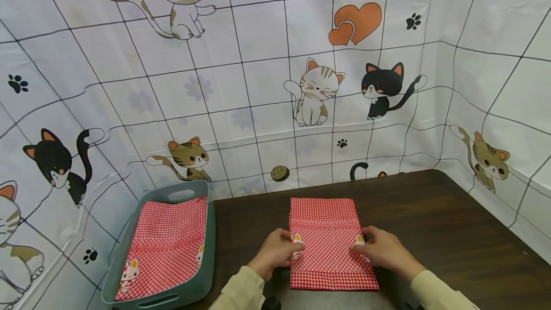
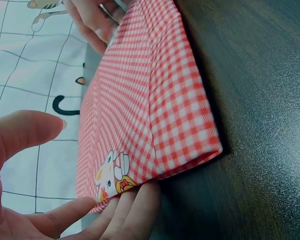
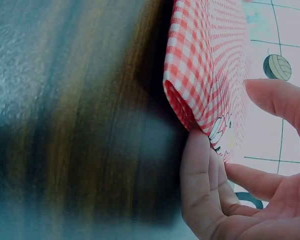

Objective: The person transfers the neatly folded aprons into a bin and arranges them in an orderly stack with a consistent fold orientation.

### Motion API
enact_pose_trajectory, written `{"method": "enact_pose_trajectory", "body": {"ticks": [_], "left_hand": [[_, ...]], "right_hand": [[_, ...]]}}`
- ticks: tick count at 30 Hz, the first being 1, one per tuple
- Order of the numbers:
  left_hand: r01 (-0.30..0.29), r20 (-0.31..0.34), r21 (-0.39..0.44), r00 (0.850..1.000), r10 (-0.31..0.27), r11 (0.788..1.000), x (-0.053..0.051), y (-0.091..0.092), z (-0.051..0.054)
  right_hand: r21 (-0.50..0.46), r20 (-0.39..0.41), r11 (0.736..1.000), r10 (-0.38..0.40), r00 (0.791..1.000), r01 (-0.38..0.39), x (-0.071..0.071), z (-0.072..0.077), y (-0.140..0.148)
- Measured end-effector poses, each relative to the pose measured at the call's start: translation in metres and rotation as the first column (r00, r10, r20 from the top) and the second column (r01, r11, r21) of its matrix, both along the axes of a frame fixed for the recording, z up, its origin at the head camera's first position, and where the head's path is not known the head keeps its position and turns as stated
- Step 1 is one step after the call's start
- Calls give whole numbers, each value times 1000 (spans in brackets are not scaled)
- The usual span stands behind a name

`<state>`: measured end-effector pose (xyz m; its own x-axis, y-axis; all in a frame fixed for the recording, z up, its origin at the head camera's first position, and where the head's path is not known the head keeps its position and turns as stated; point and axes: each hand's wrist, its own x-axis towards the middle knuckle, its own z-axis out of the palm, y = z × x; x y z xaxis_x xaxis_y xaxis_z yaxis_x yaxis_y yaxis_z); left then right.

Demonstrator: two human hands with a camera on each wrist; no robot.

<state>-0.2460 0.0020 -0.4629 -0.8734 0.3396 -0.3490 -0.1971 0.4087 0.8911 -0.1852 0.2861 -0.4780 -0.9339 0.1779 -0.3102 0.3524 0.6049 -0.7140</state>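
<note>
A folded red-and-white checked cloth [image 1: 325,248] lies on the dark wooden table, with cartoon rabbit prints at both side edges. At its left edge is my left hand [image 1: 279,251]; the fingertips touch the edge from below, and the thumb stands above the cloth, apart from it in the left wrist view. My right hand [image 1: 389,251] mirrors this at the right edge. In the right wrist view its fingers [image 3: 197,170] press against the folded edge, while the thumb is raised away. The cloth's underside is hidden.
To the left stands a green plastic basket [image 1: 209,248] with a similar checked cloth [image 1: 165,248] inside. Behind the table [image 1: 430,214] hangs a white cat-printed sheet [image 1: 258,85], which continues along the right side. A small dark round object [image 1: 271,303] shows at the bottom edge.
</note>
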Motion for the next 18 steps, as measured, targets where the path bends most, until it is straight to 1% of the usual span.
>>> {"method": "enact_pose_trajectory", "body": {"ticks": [3,5,8,11,13,15,18], "left_hand": [[18,10,12,1000,-18,1000,-2,-3,-1],[28,19,30,999,-28,999,-3,-4,-3],[28,25,79,999,-30,996,-5,-4,-7],[34,5,121,999,-35,992,-5,-4,-7],[50,-4,137,999,-50,989,-5,-4,-7],[65,2,153,998,-66,986,-4,-4,-7],[70,26,178,997,-75,981,-4,-5,-8]], "right_hand": [[-34,5,999,-1,1000,2,0,0,-1],[-68,9,998,-5,1000,6,1,0,-1],[-112,19,994,-12,1000,14,2,0,-2],[-94,13,996,-3,1000,4,3,1,-3],[-67,6,998,-1,1000,1,3,1,-4],[-38,-3,999,9,1000,-9,4,2,-5],[-40,-14,999,7,1000,-8,5,2,-8]]}}
